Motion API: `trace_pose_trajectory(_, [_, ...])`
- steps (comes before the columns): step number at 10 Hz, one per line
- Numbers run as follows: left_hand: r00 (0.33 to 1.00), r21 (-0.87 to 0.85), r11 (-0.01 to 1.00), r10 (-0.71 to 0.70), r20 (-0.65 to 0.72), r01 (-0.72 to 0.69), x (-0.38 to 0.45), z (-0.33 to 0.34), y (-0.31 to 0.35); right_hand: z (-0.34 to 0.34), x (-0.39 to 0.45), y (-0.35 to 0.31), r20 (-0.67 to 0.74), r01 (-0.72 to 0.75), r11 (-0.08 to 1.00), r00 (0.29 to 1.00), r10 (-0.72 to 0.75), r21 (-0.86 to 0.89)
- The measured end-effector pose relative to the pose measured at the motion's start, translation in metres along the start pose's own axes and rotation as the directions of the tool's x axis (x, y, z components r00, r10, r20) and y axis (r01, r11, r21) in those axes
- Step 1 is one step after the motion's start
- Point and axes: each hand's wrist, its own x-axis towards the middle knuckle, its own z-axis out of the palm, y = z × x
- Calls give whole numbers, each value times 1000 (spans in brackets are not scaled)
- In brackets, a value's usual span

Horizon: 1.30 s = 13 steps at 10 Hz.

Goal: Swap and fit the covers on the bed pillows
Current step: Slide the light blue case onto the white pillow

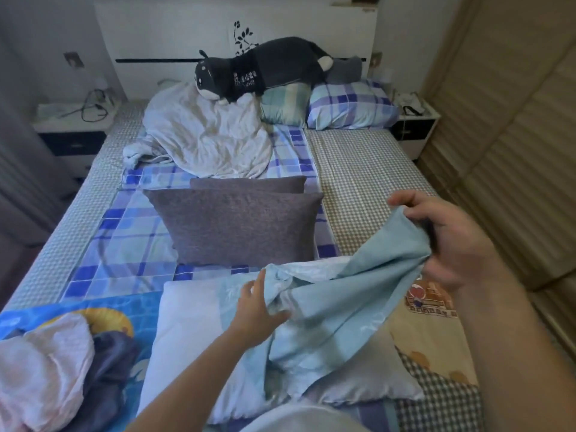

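Note:
A bare white pillow lies at the near edge of the bed, partly under a light blue pillow cover. My left hand grips a bunched fold of the cover in the middle. My right hand pinches the cover's edge and holds it lifted to the right. Two grey pillows lie one behind the other in the middle of the bed. Two checked pillows rest at the headboard.
A crumpled duvet and a dark plush toy sit at the head of the bed. Loose pink and dark cloths lie at the near left. Nightstands flank the bed; a wardrobe lines the right side.

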Motion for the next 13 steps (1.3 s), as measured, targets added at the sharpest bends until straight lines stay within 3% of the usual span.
trace_pose_trajectory(1, [977, 29, 978, 206, 54, -208, 27, -19, 50, 14, -5, -49, 135, 78, 997, 988, -76, -8])
trace_pose_trajectory(2, [921, 38, 941, 320, 221, -336, 50, -48, 100, 23, -8, -106, 130, 241, 963, 958, -257, 124])
trace_pose_trajectory(3, [847, -87, 919, 389, 362, -385, 53, -65, 128, 19, -5, -157, 16, 425, 889, 901, -434, 170])
trace_pose_trajectory(4, [849, -135, 876, 482, 214, -463, 54, -81, 143, 3, 12, -188, -217, 570, 817, 790, -573, -84])
trace_pose_trajectory(5, [807, -68, 843, 483, -339, -533, 62, -127, 161, -21, 36, -199, -433, 396, 651, 511, -742, -648])
trace_pose_trajectory(6, [658, 102, 848, 474, -586, -520, 69, -189, 182, -30, 59, -182, -263, 167, 364, 434, -862, -916])
trace_pose_trajectory(7, [605, 288, 813, 572, -553, -506, 73, -239, 203, -6, 70, -136, 326, 254, -205, 771, -548, -945])
trace_pose_trajectory(8, [578, 490, 738, 671, -463, -464, 66, -283, 210, -8, 77, -95, 343, 233, -718, 939, -9, -655])
trace_pose_trajectory(9, [688, 748, 530, 712, -137, -399, 47, -302, 195, -31, 77, -109, 102, -140, -659, 944, -314, -739])
trace_pose_trajectory(10, [798, 833, 456, 602, -27, -315, 38, -289, 168, -44, 91, -134, -267, -380, -122, 811, -520, -917])
trace_pose_trajectory(11, [861, 606, 748, 470, -194, -271, 46, -289, 137, -54, 98, -134, -528, -436, 299, 728, -438, -849])
trace_pose_trajectory(12, [975, 441, 879, 221, -38, -182, 41, -280, 112, -53, 96, -131, -653, -289, 786, 735, -183, -546])
trace_pose_trajectory(13, [956, 241, 950, 135, 260, -200, 17, -246, 111, -72, 121, -146, -709, 55, 984, 687, -160, -170])
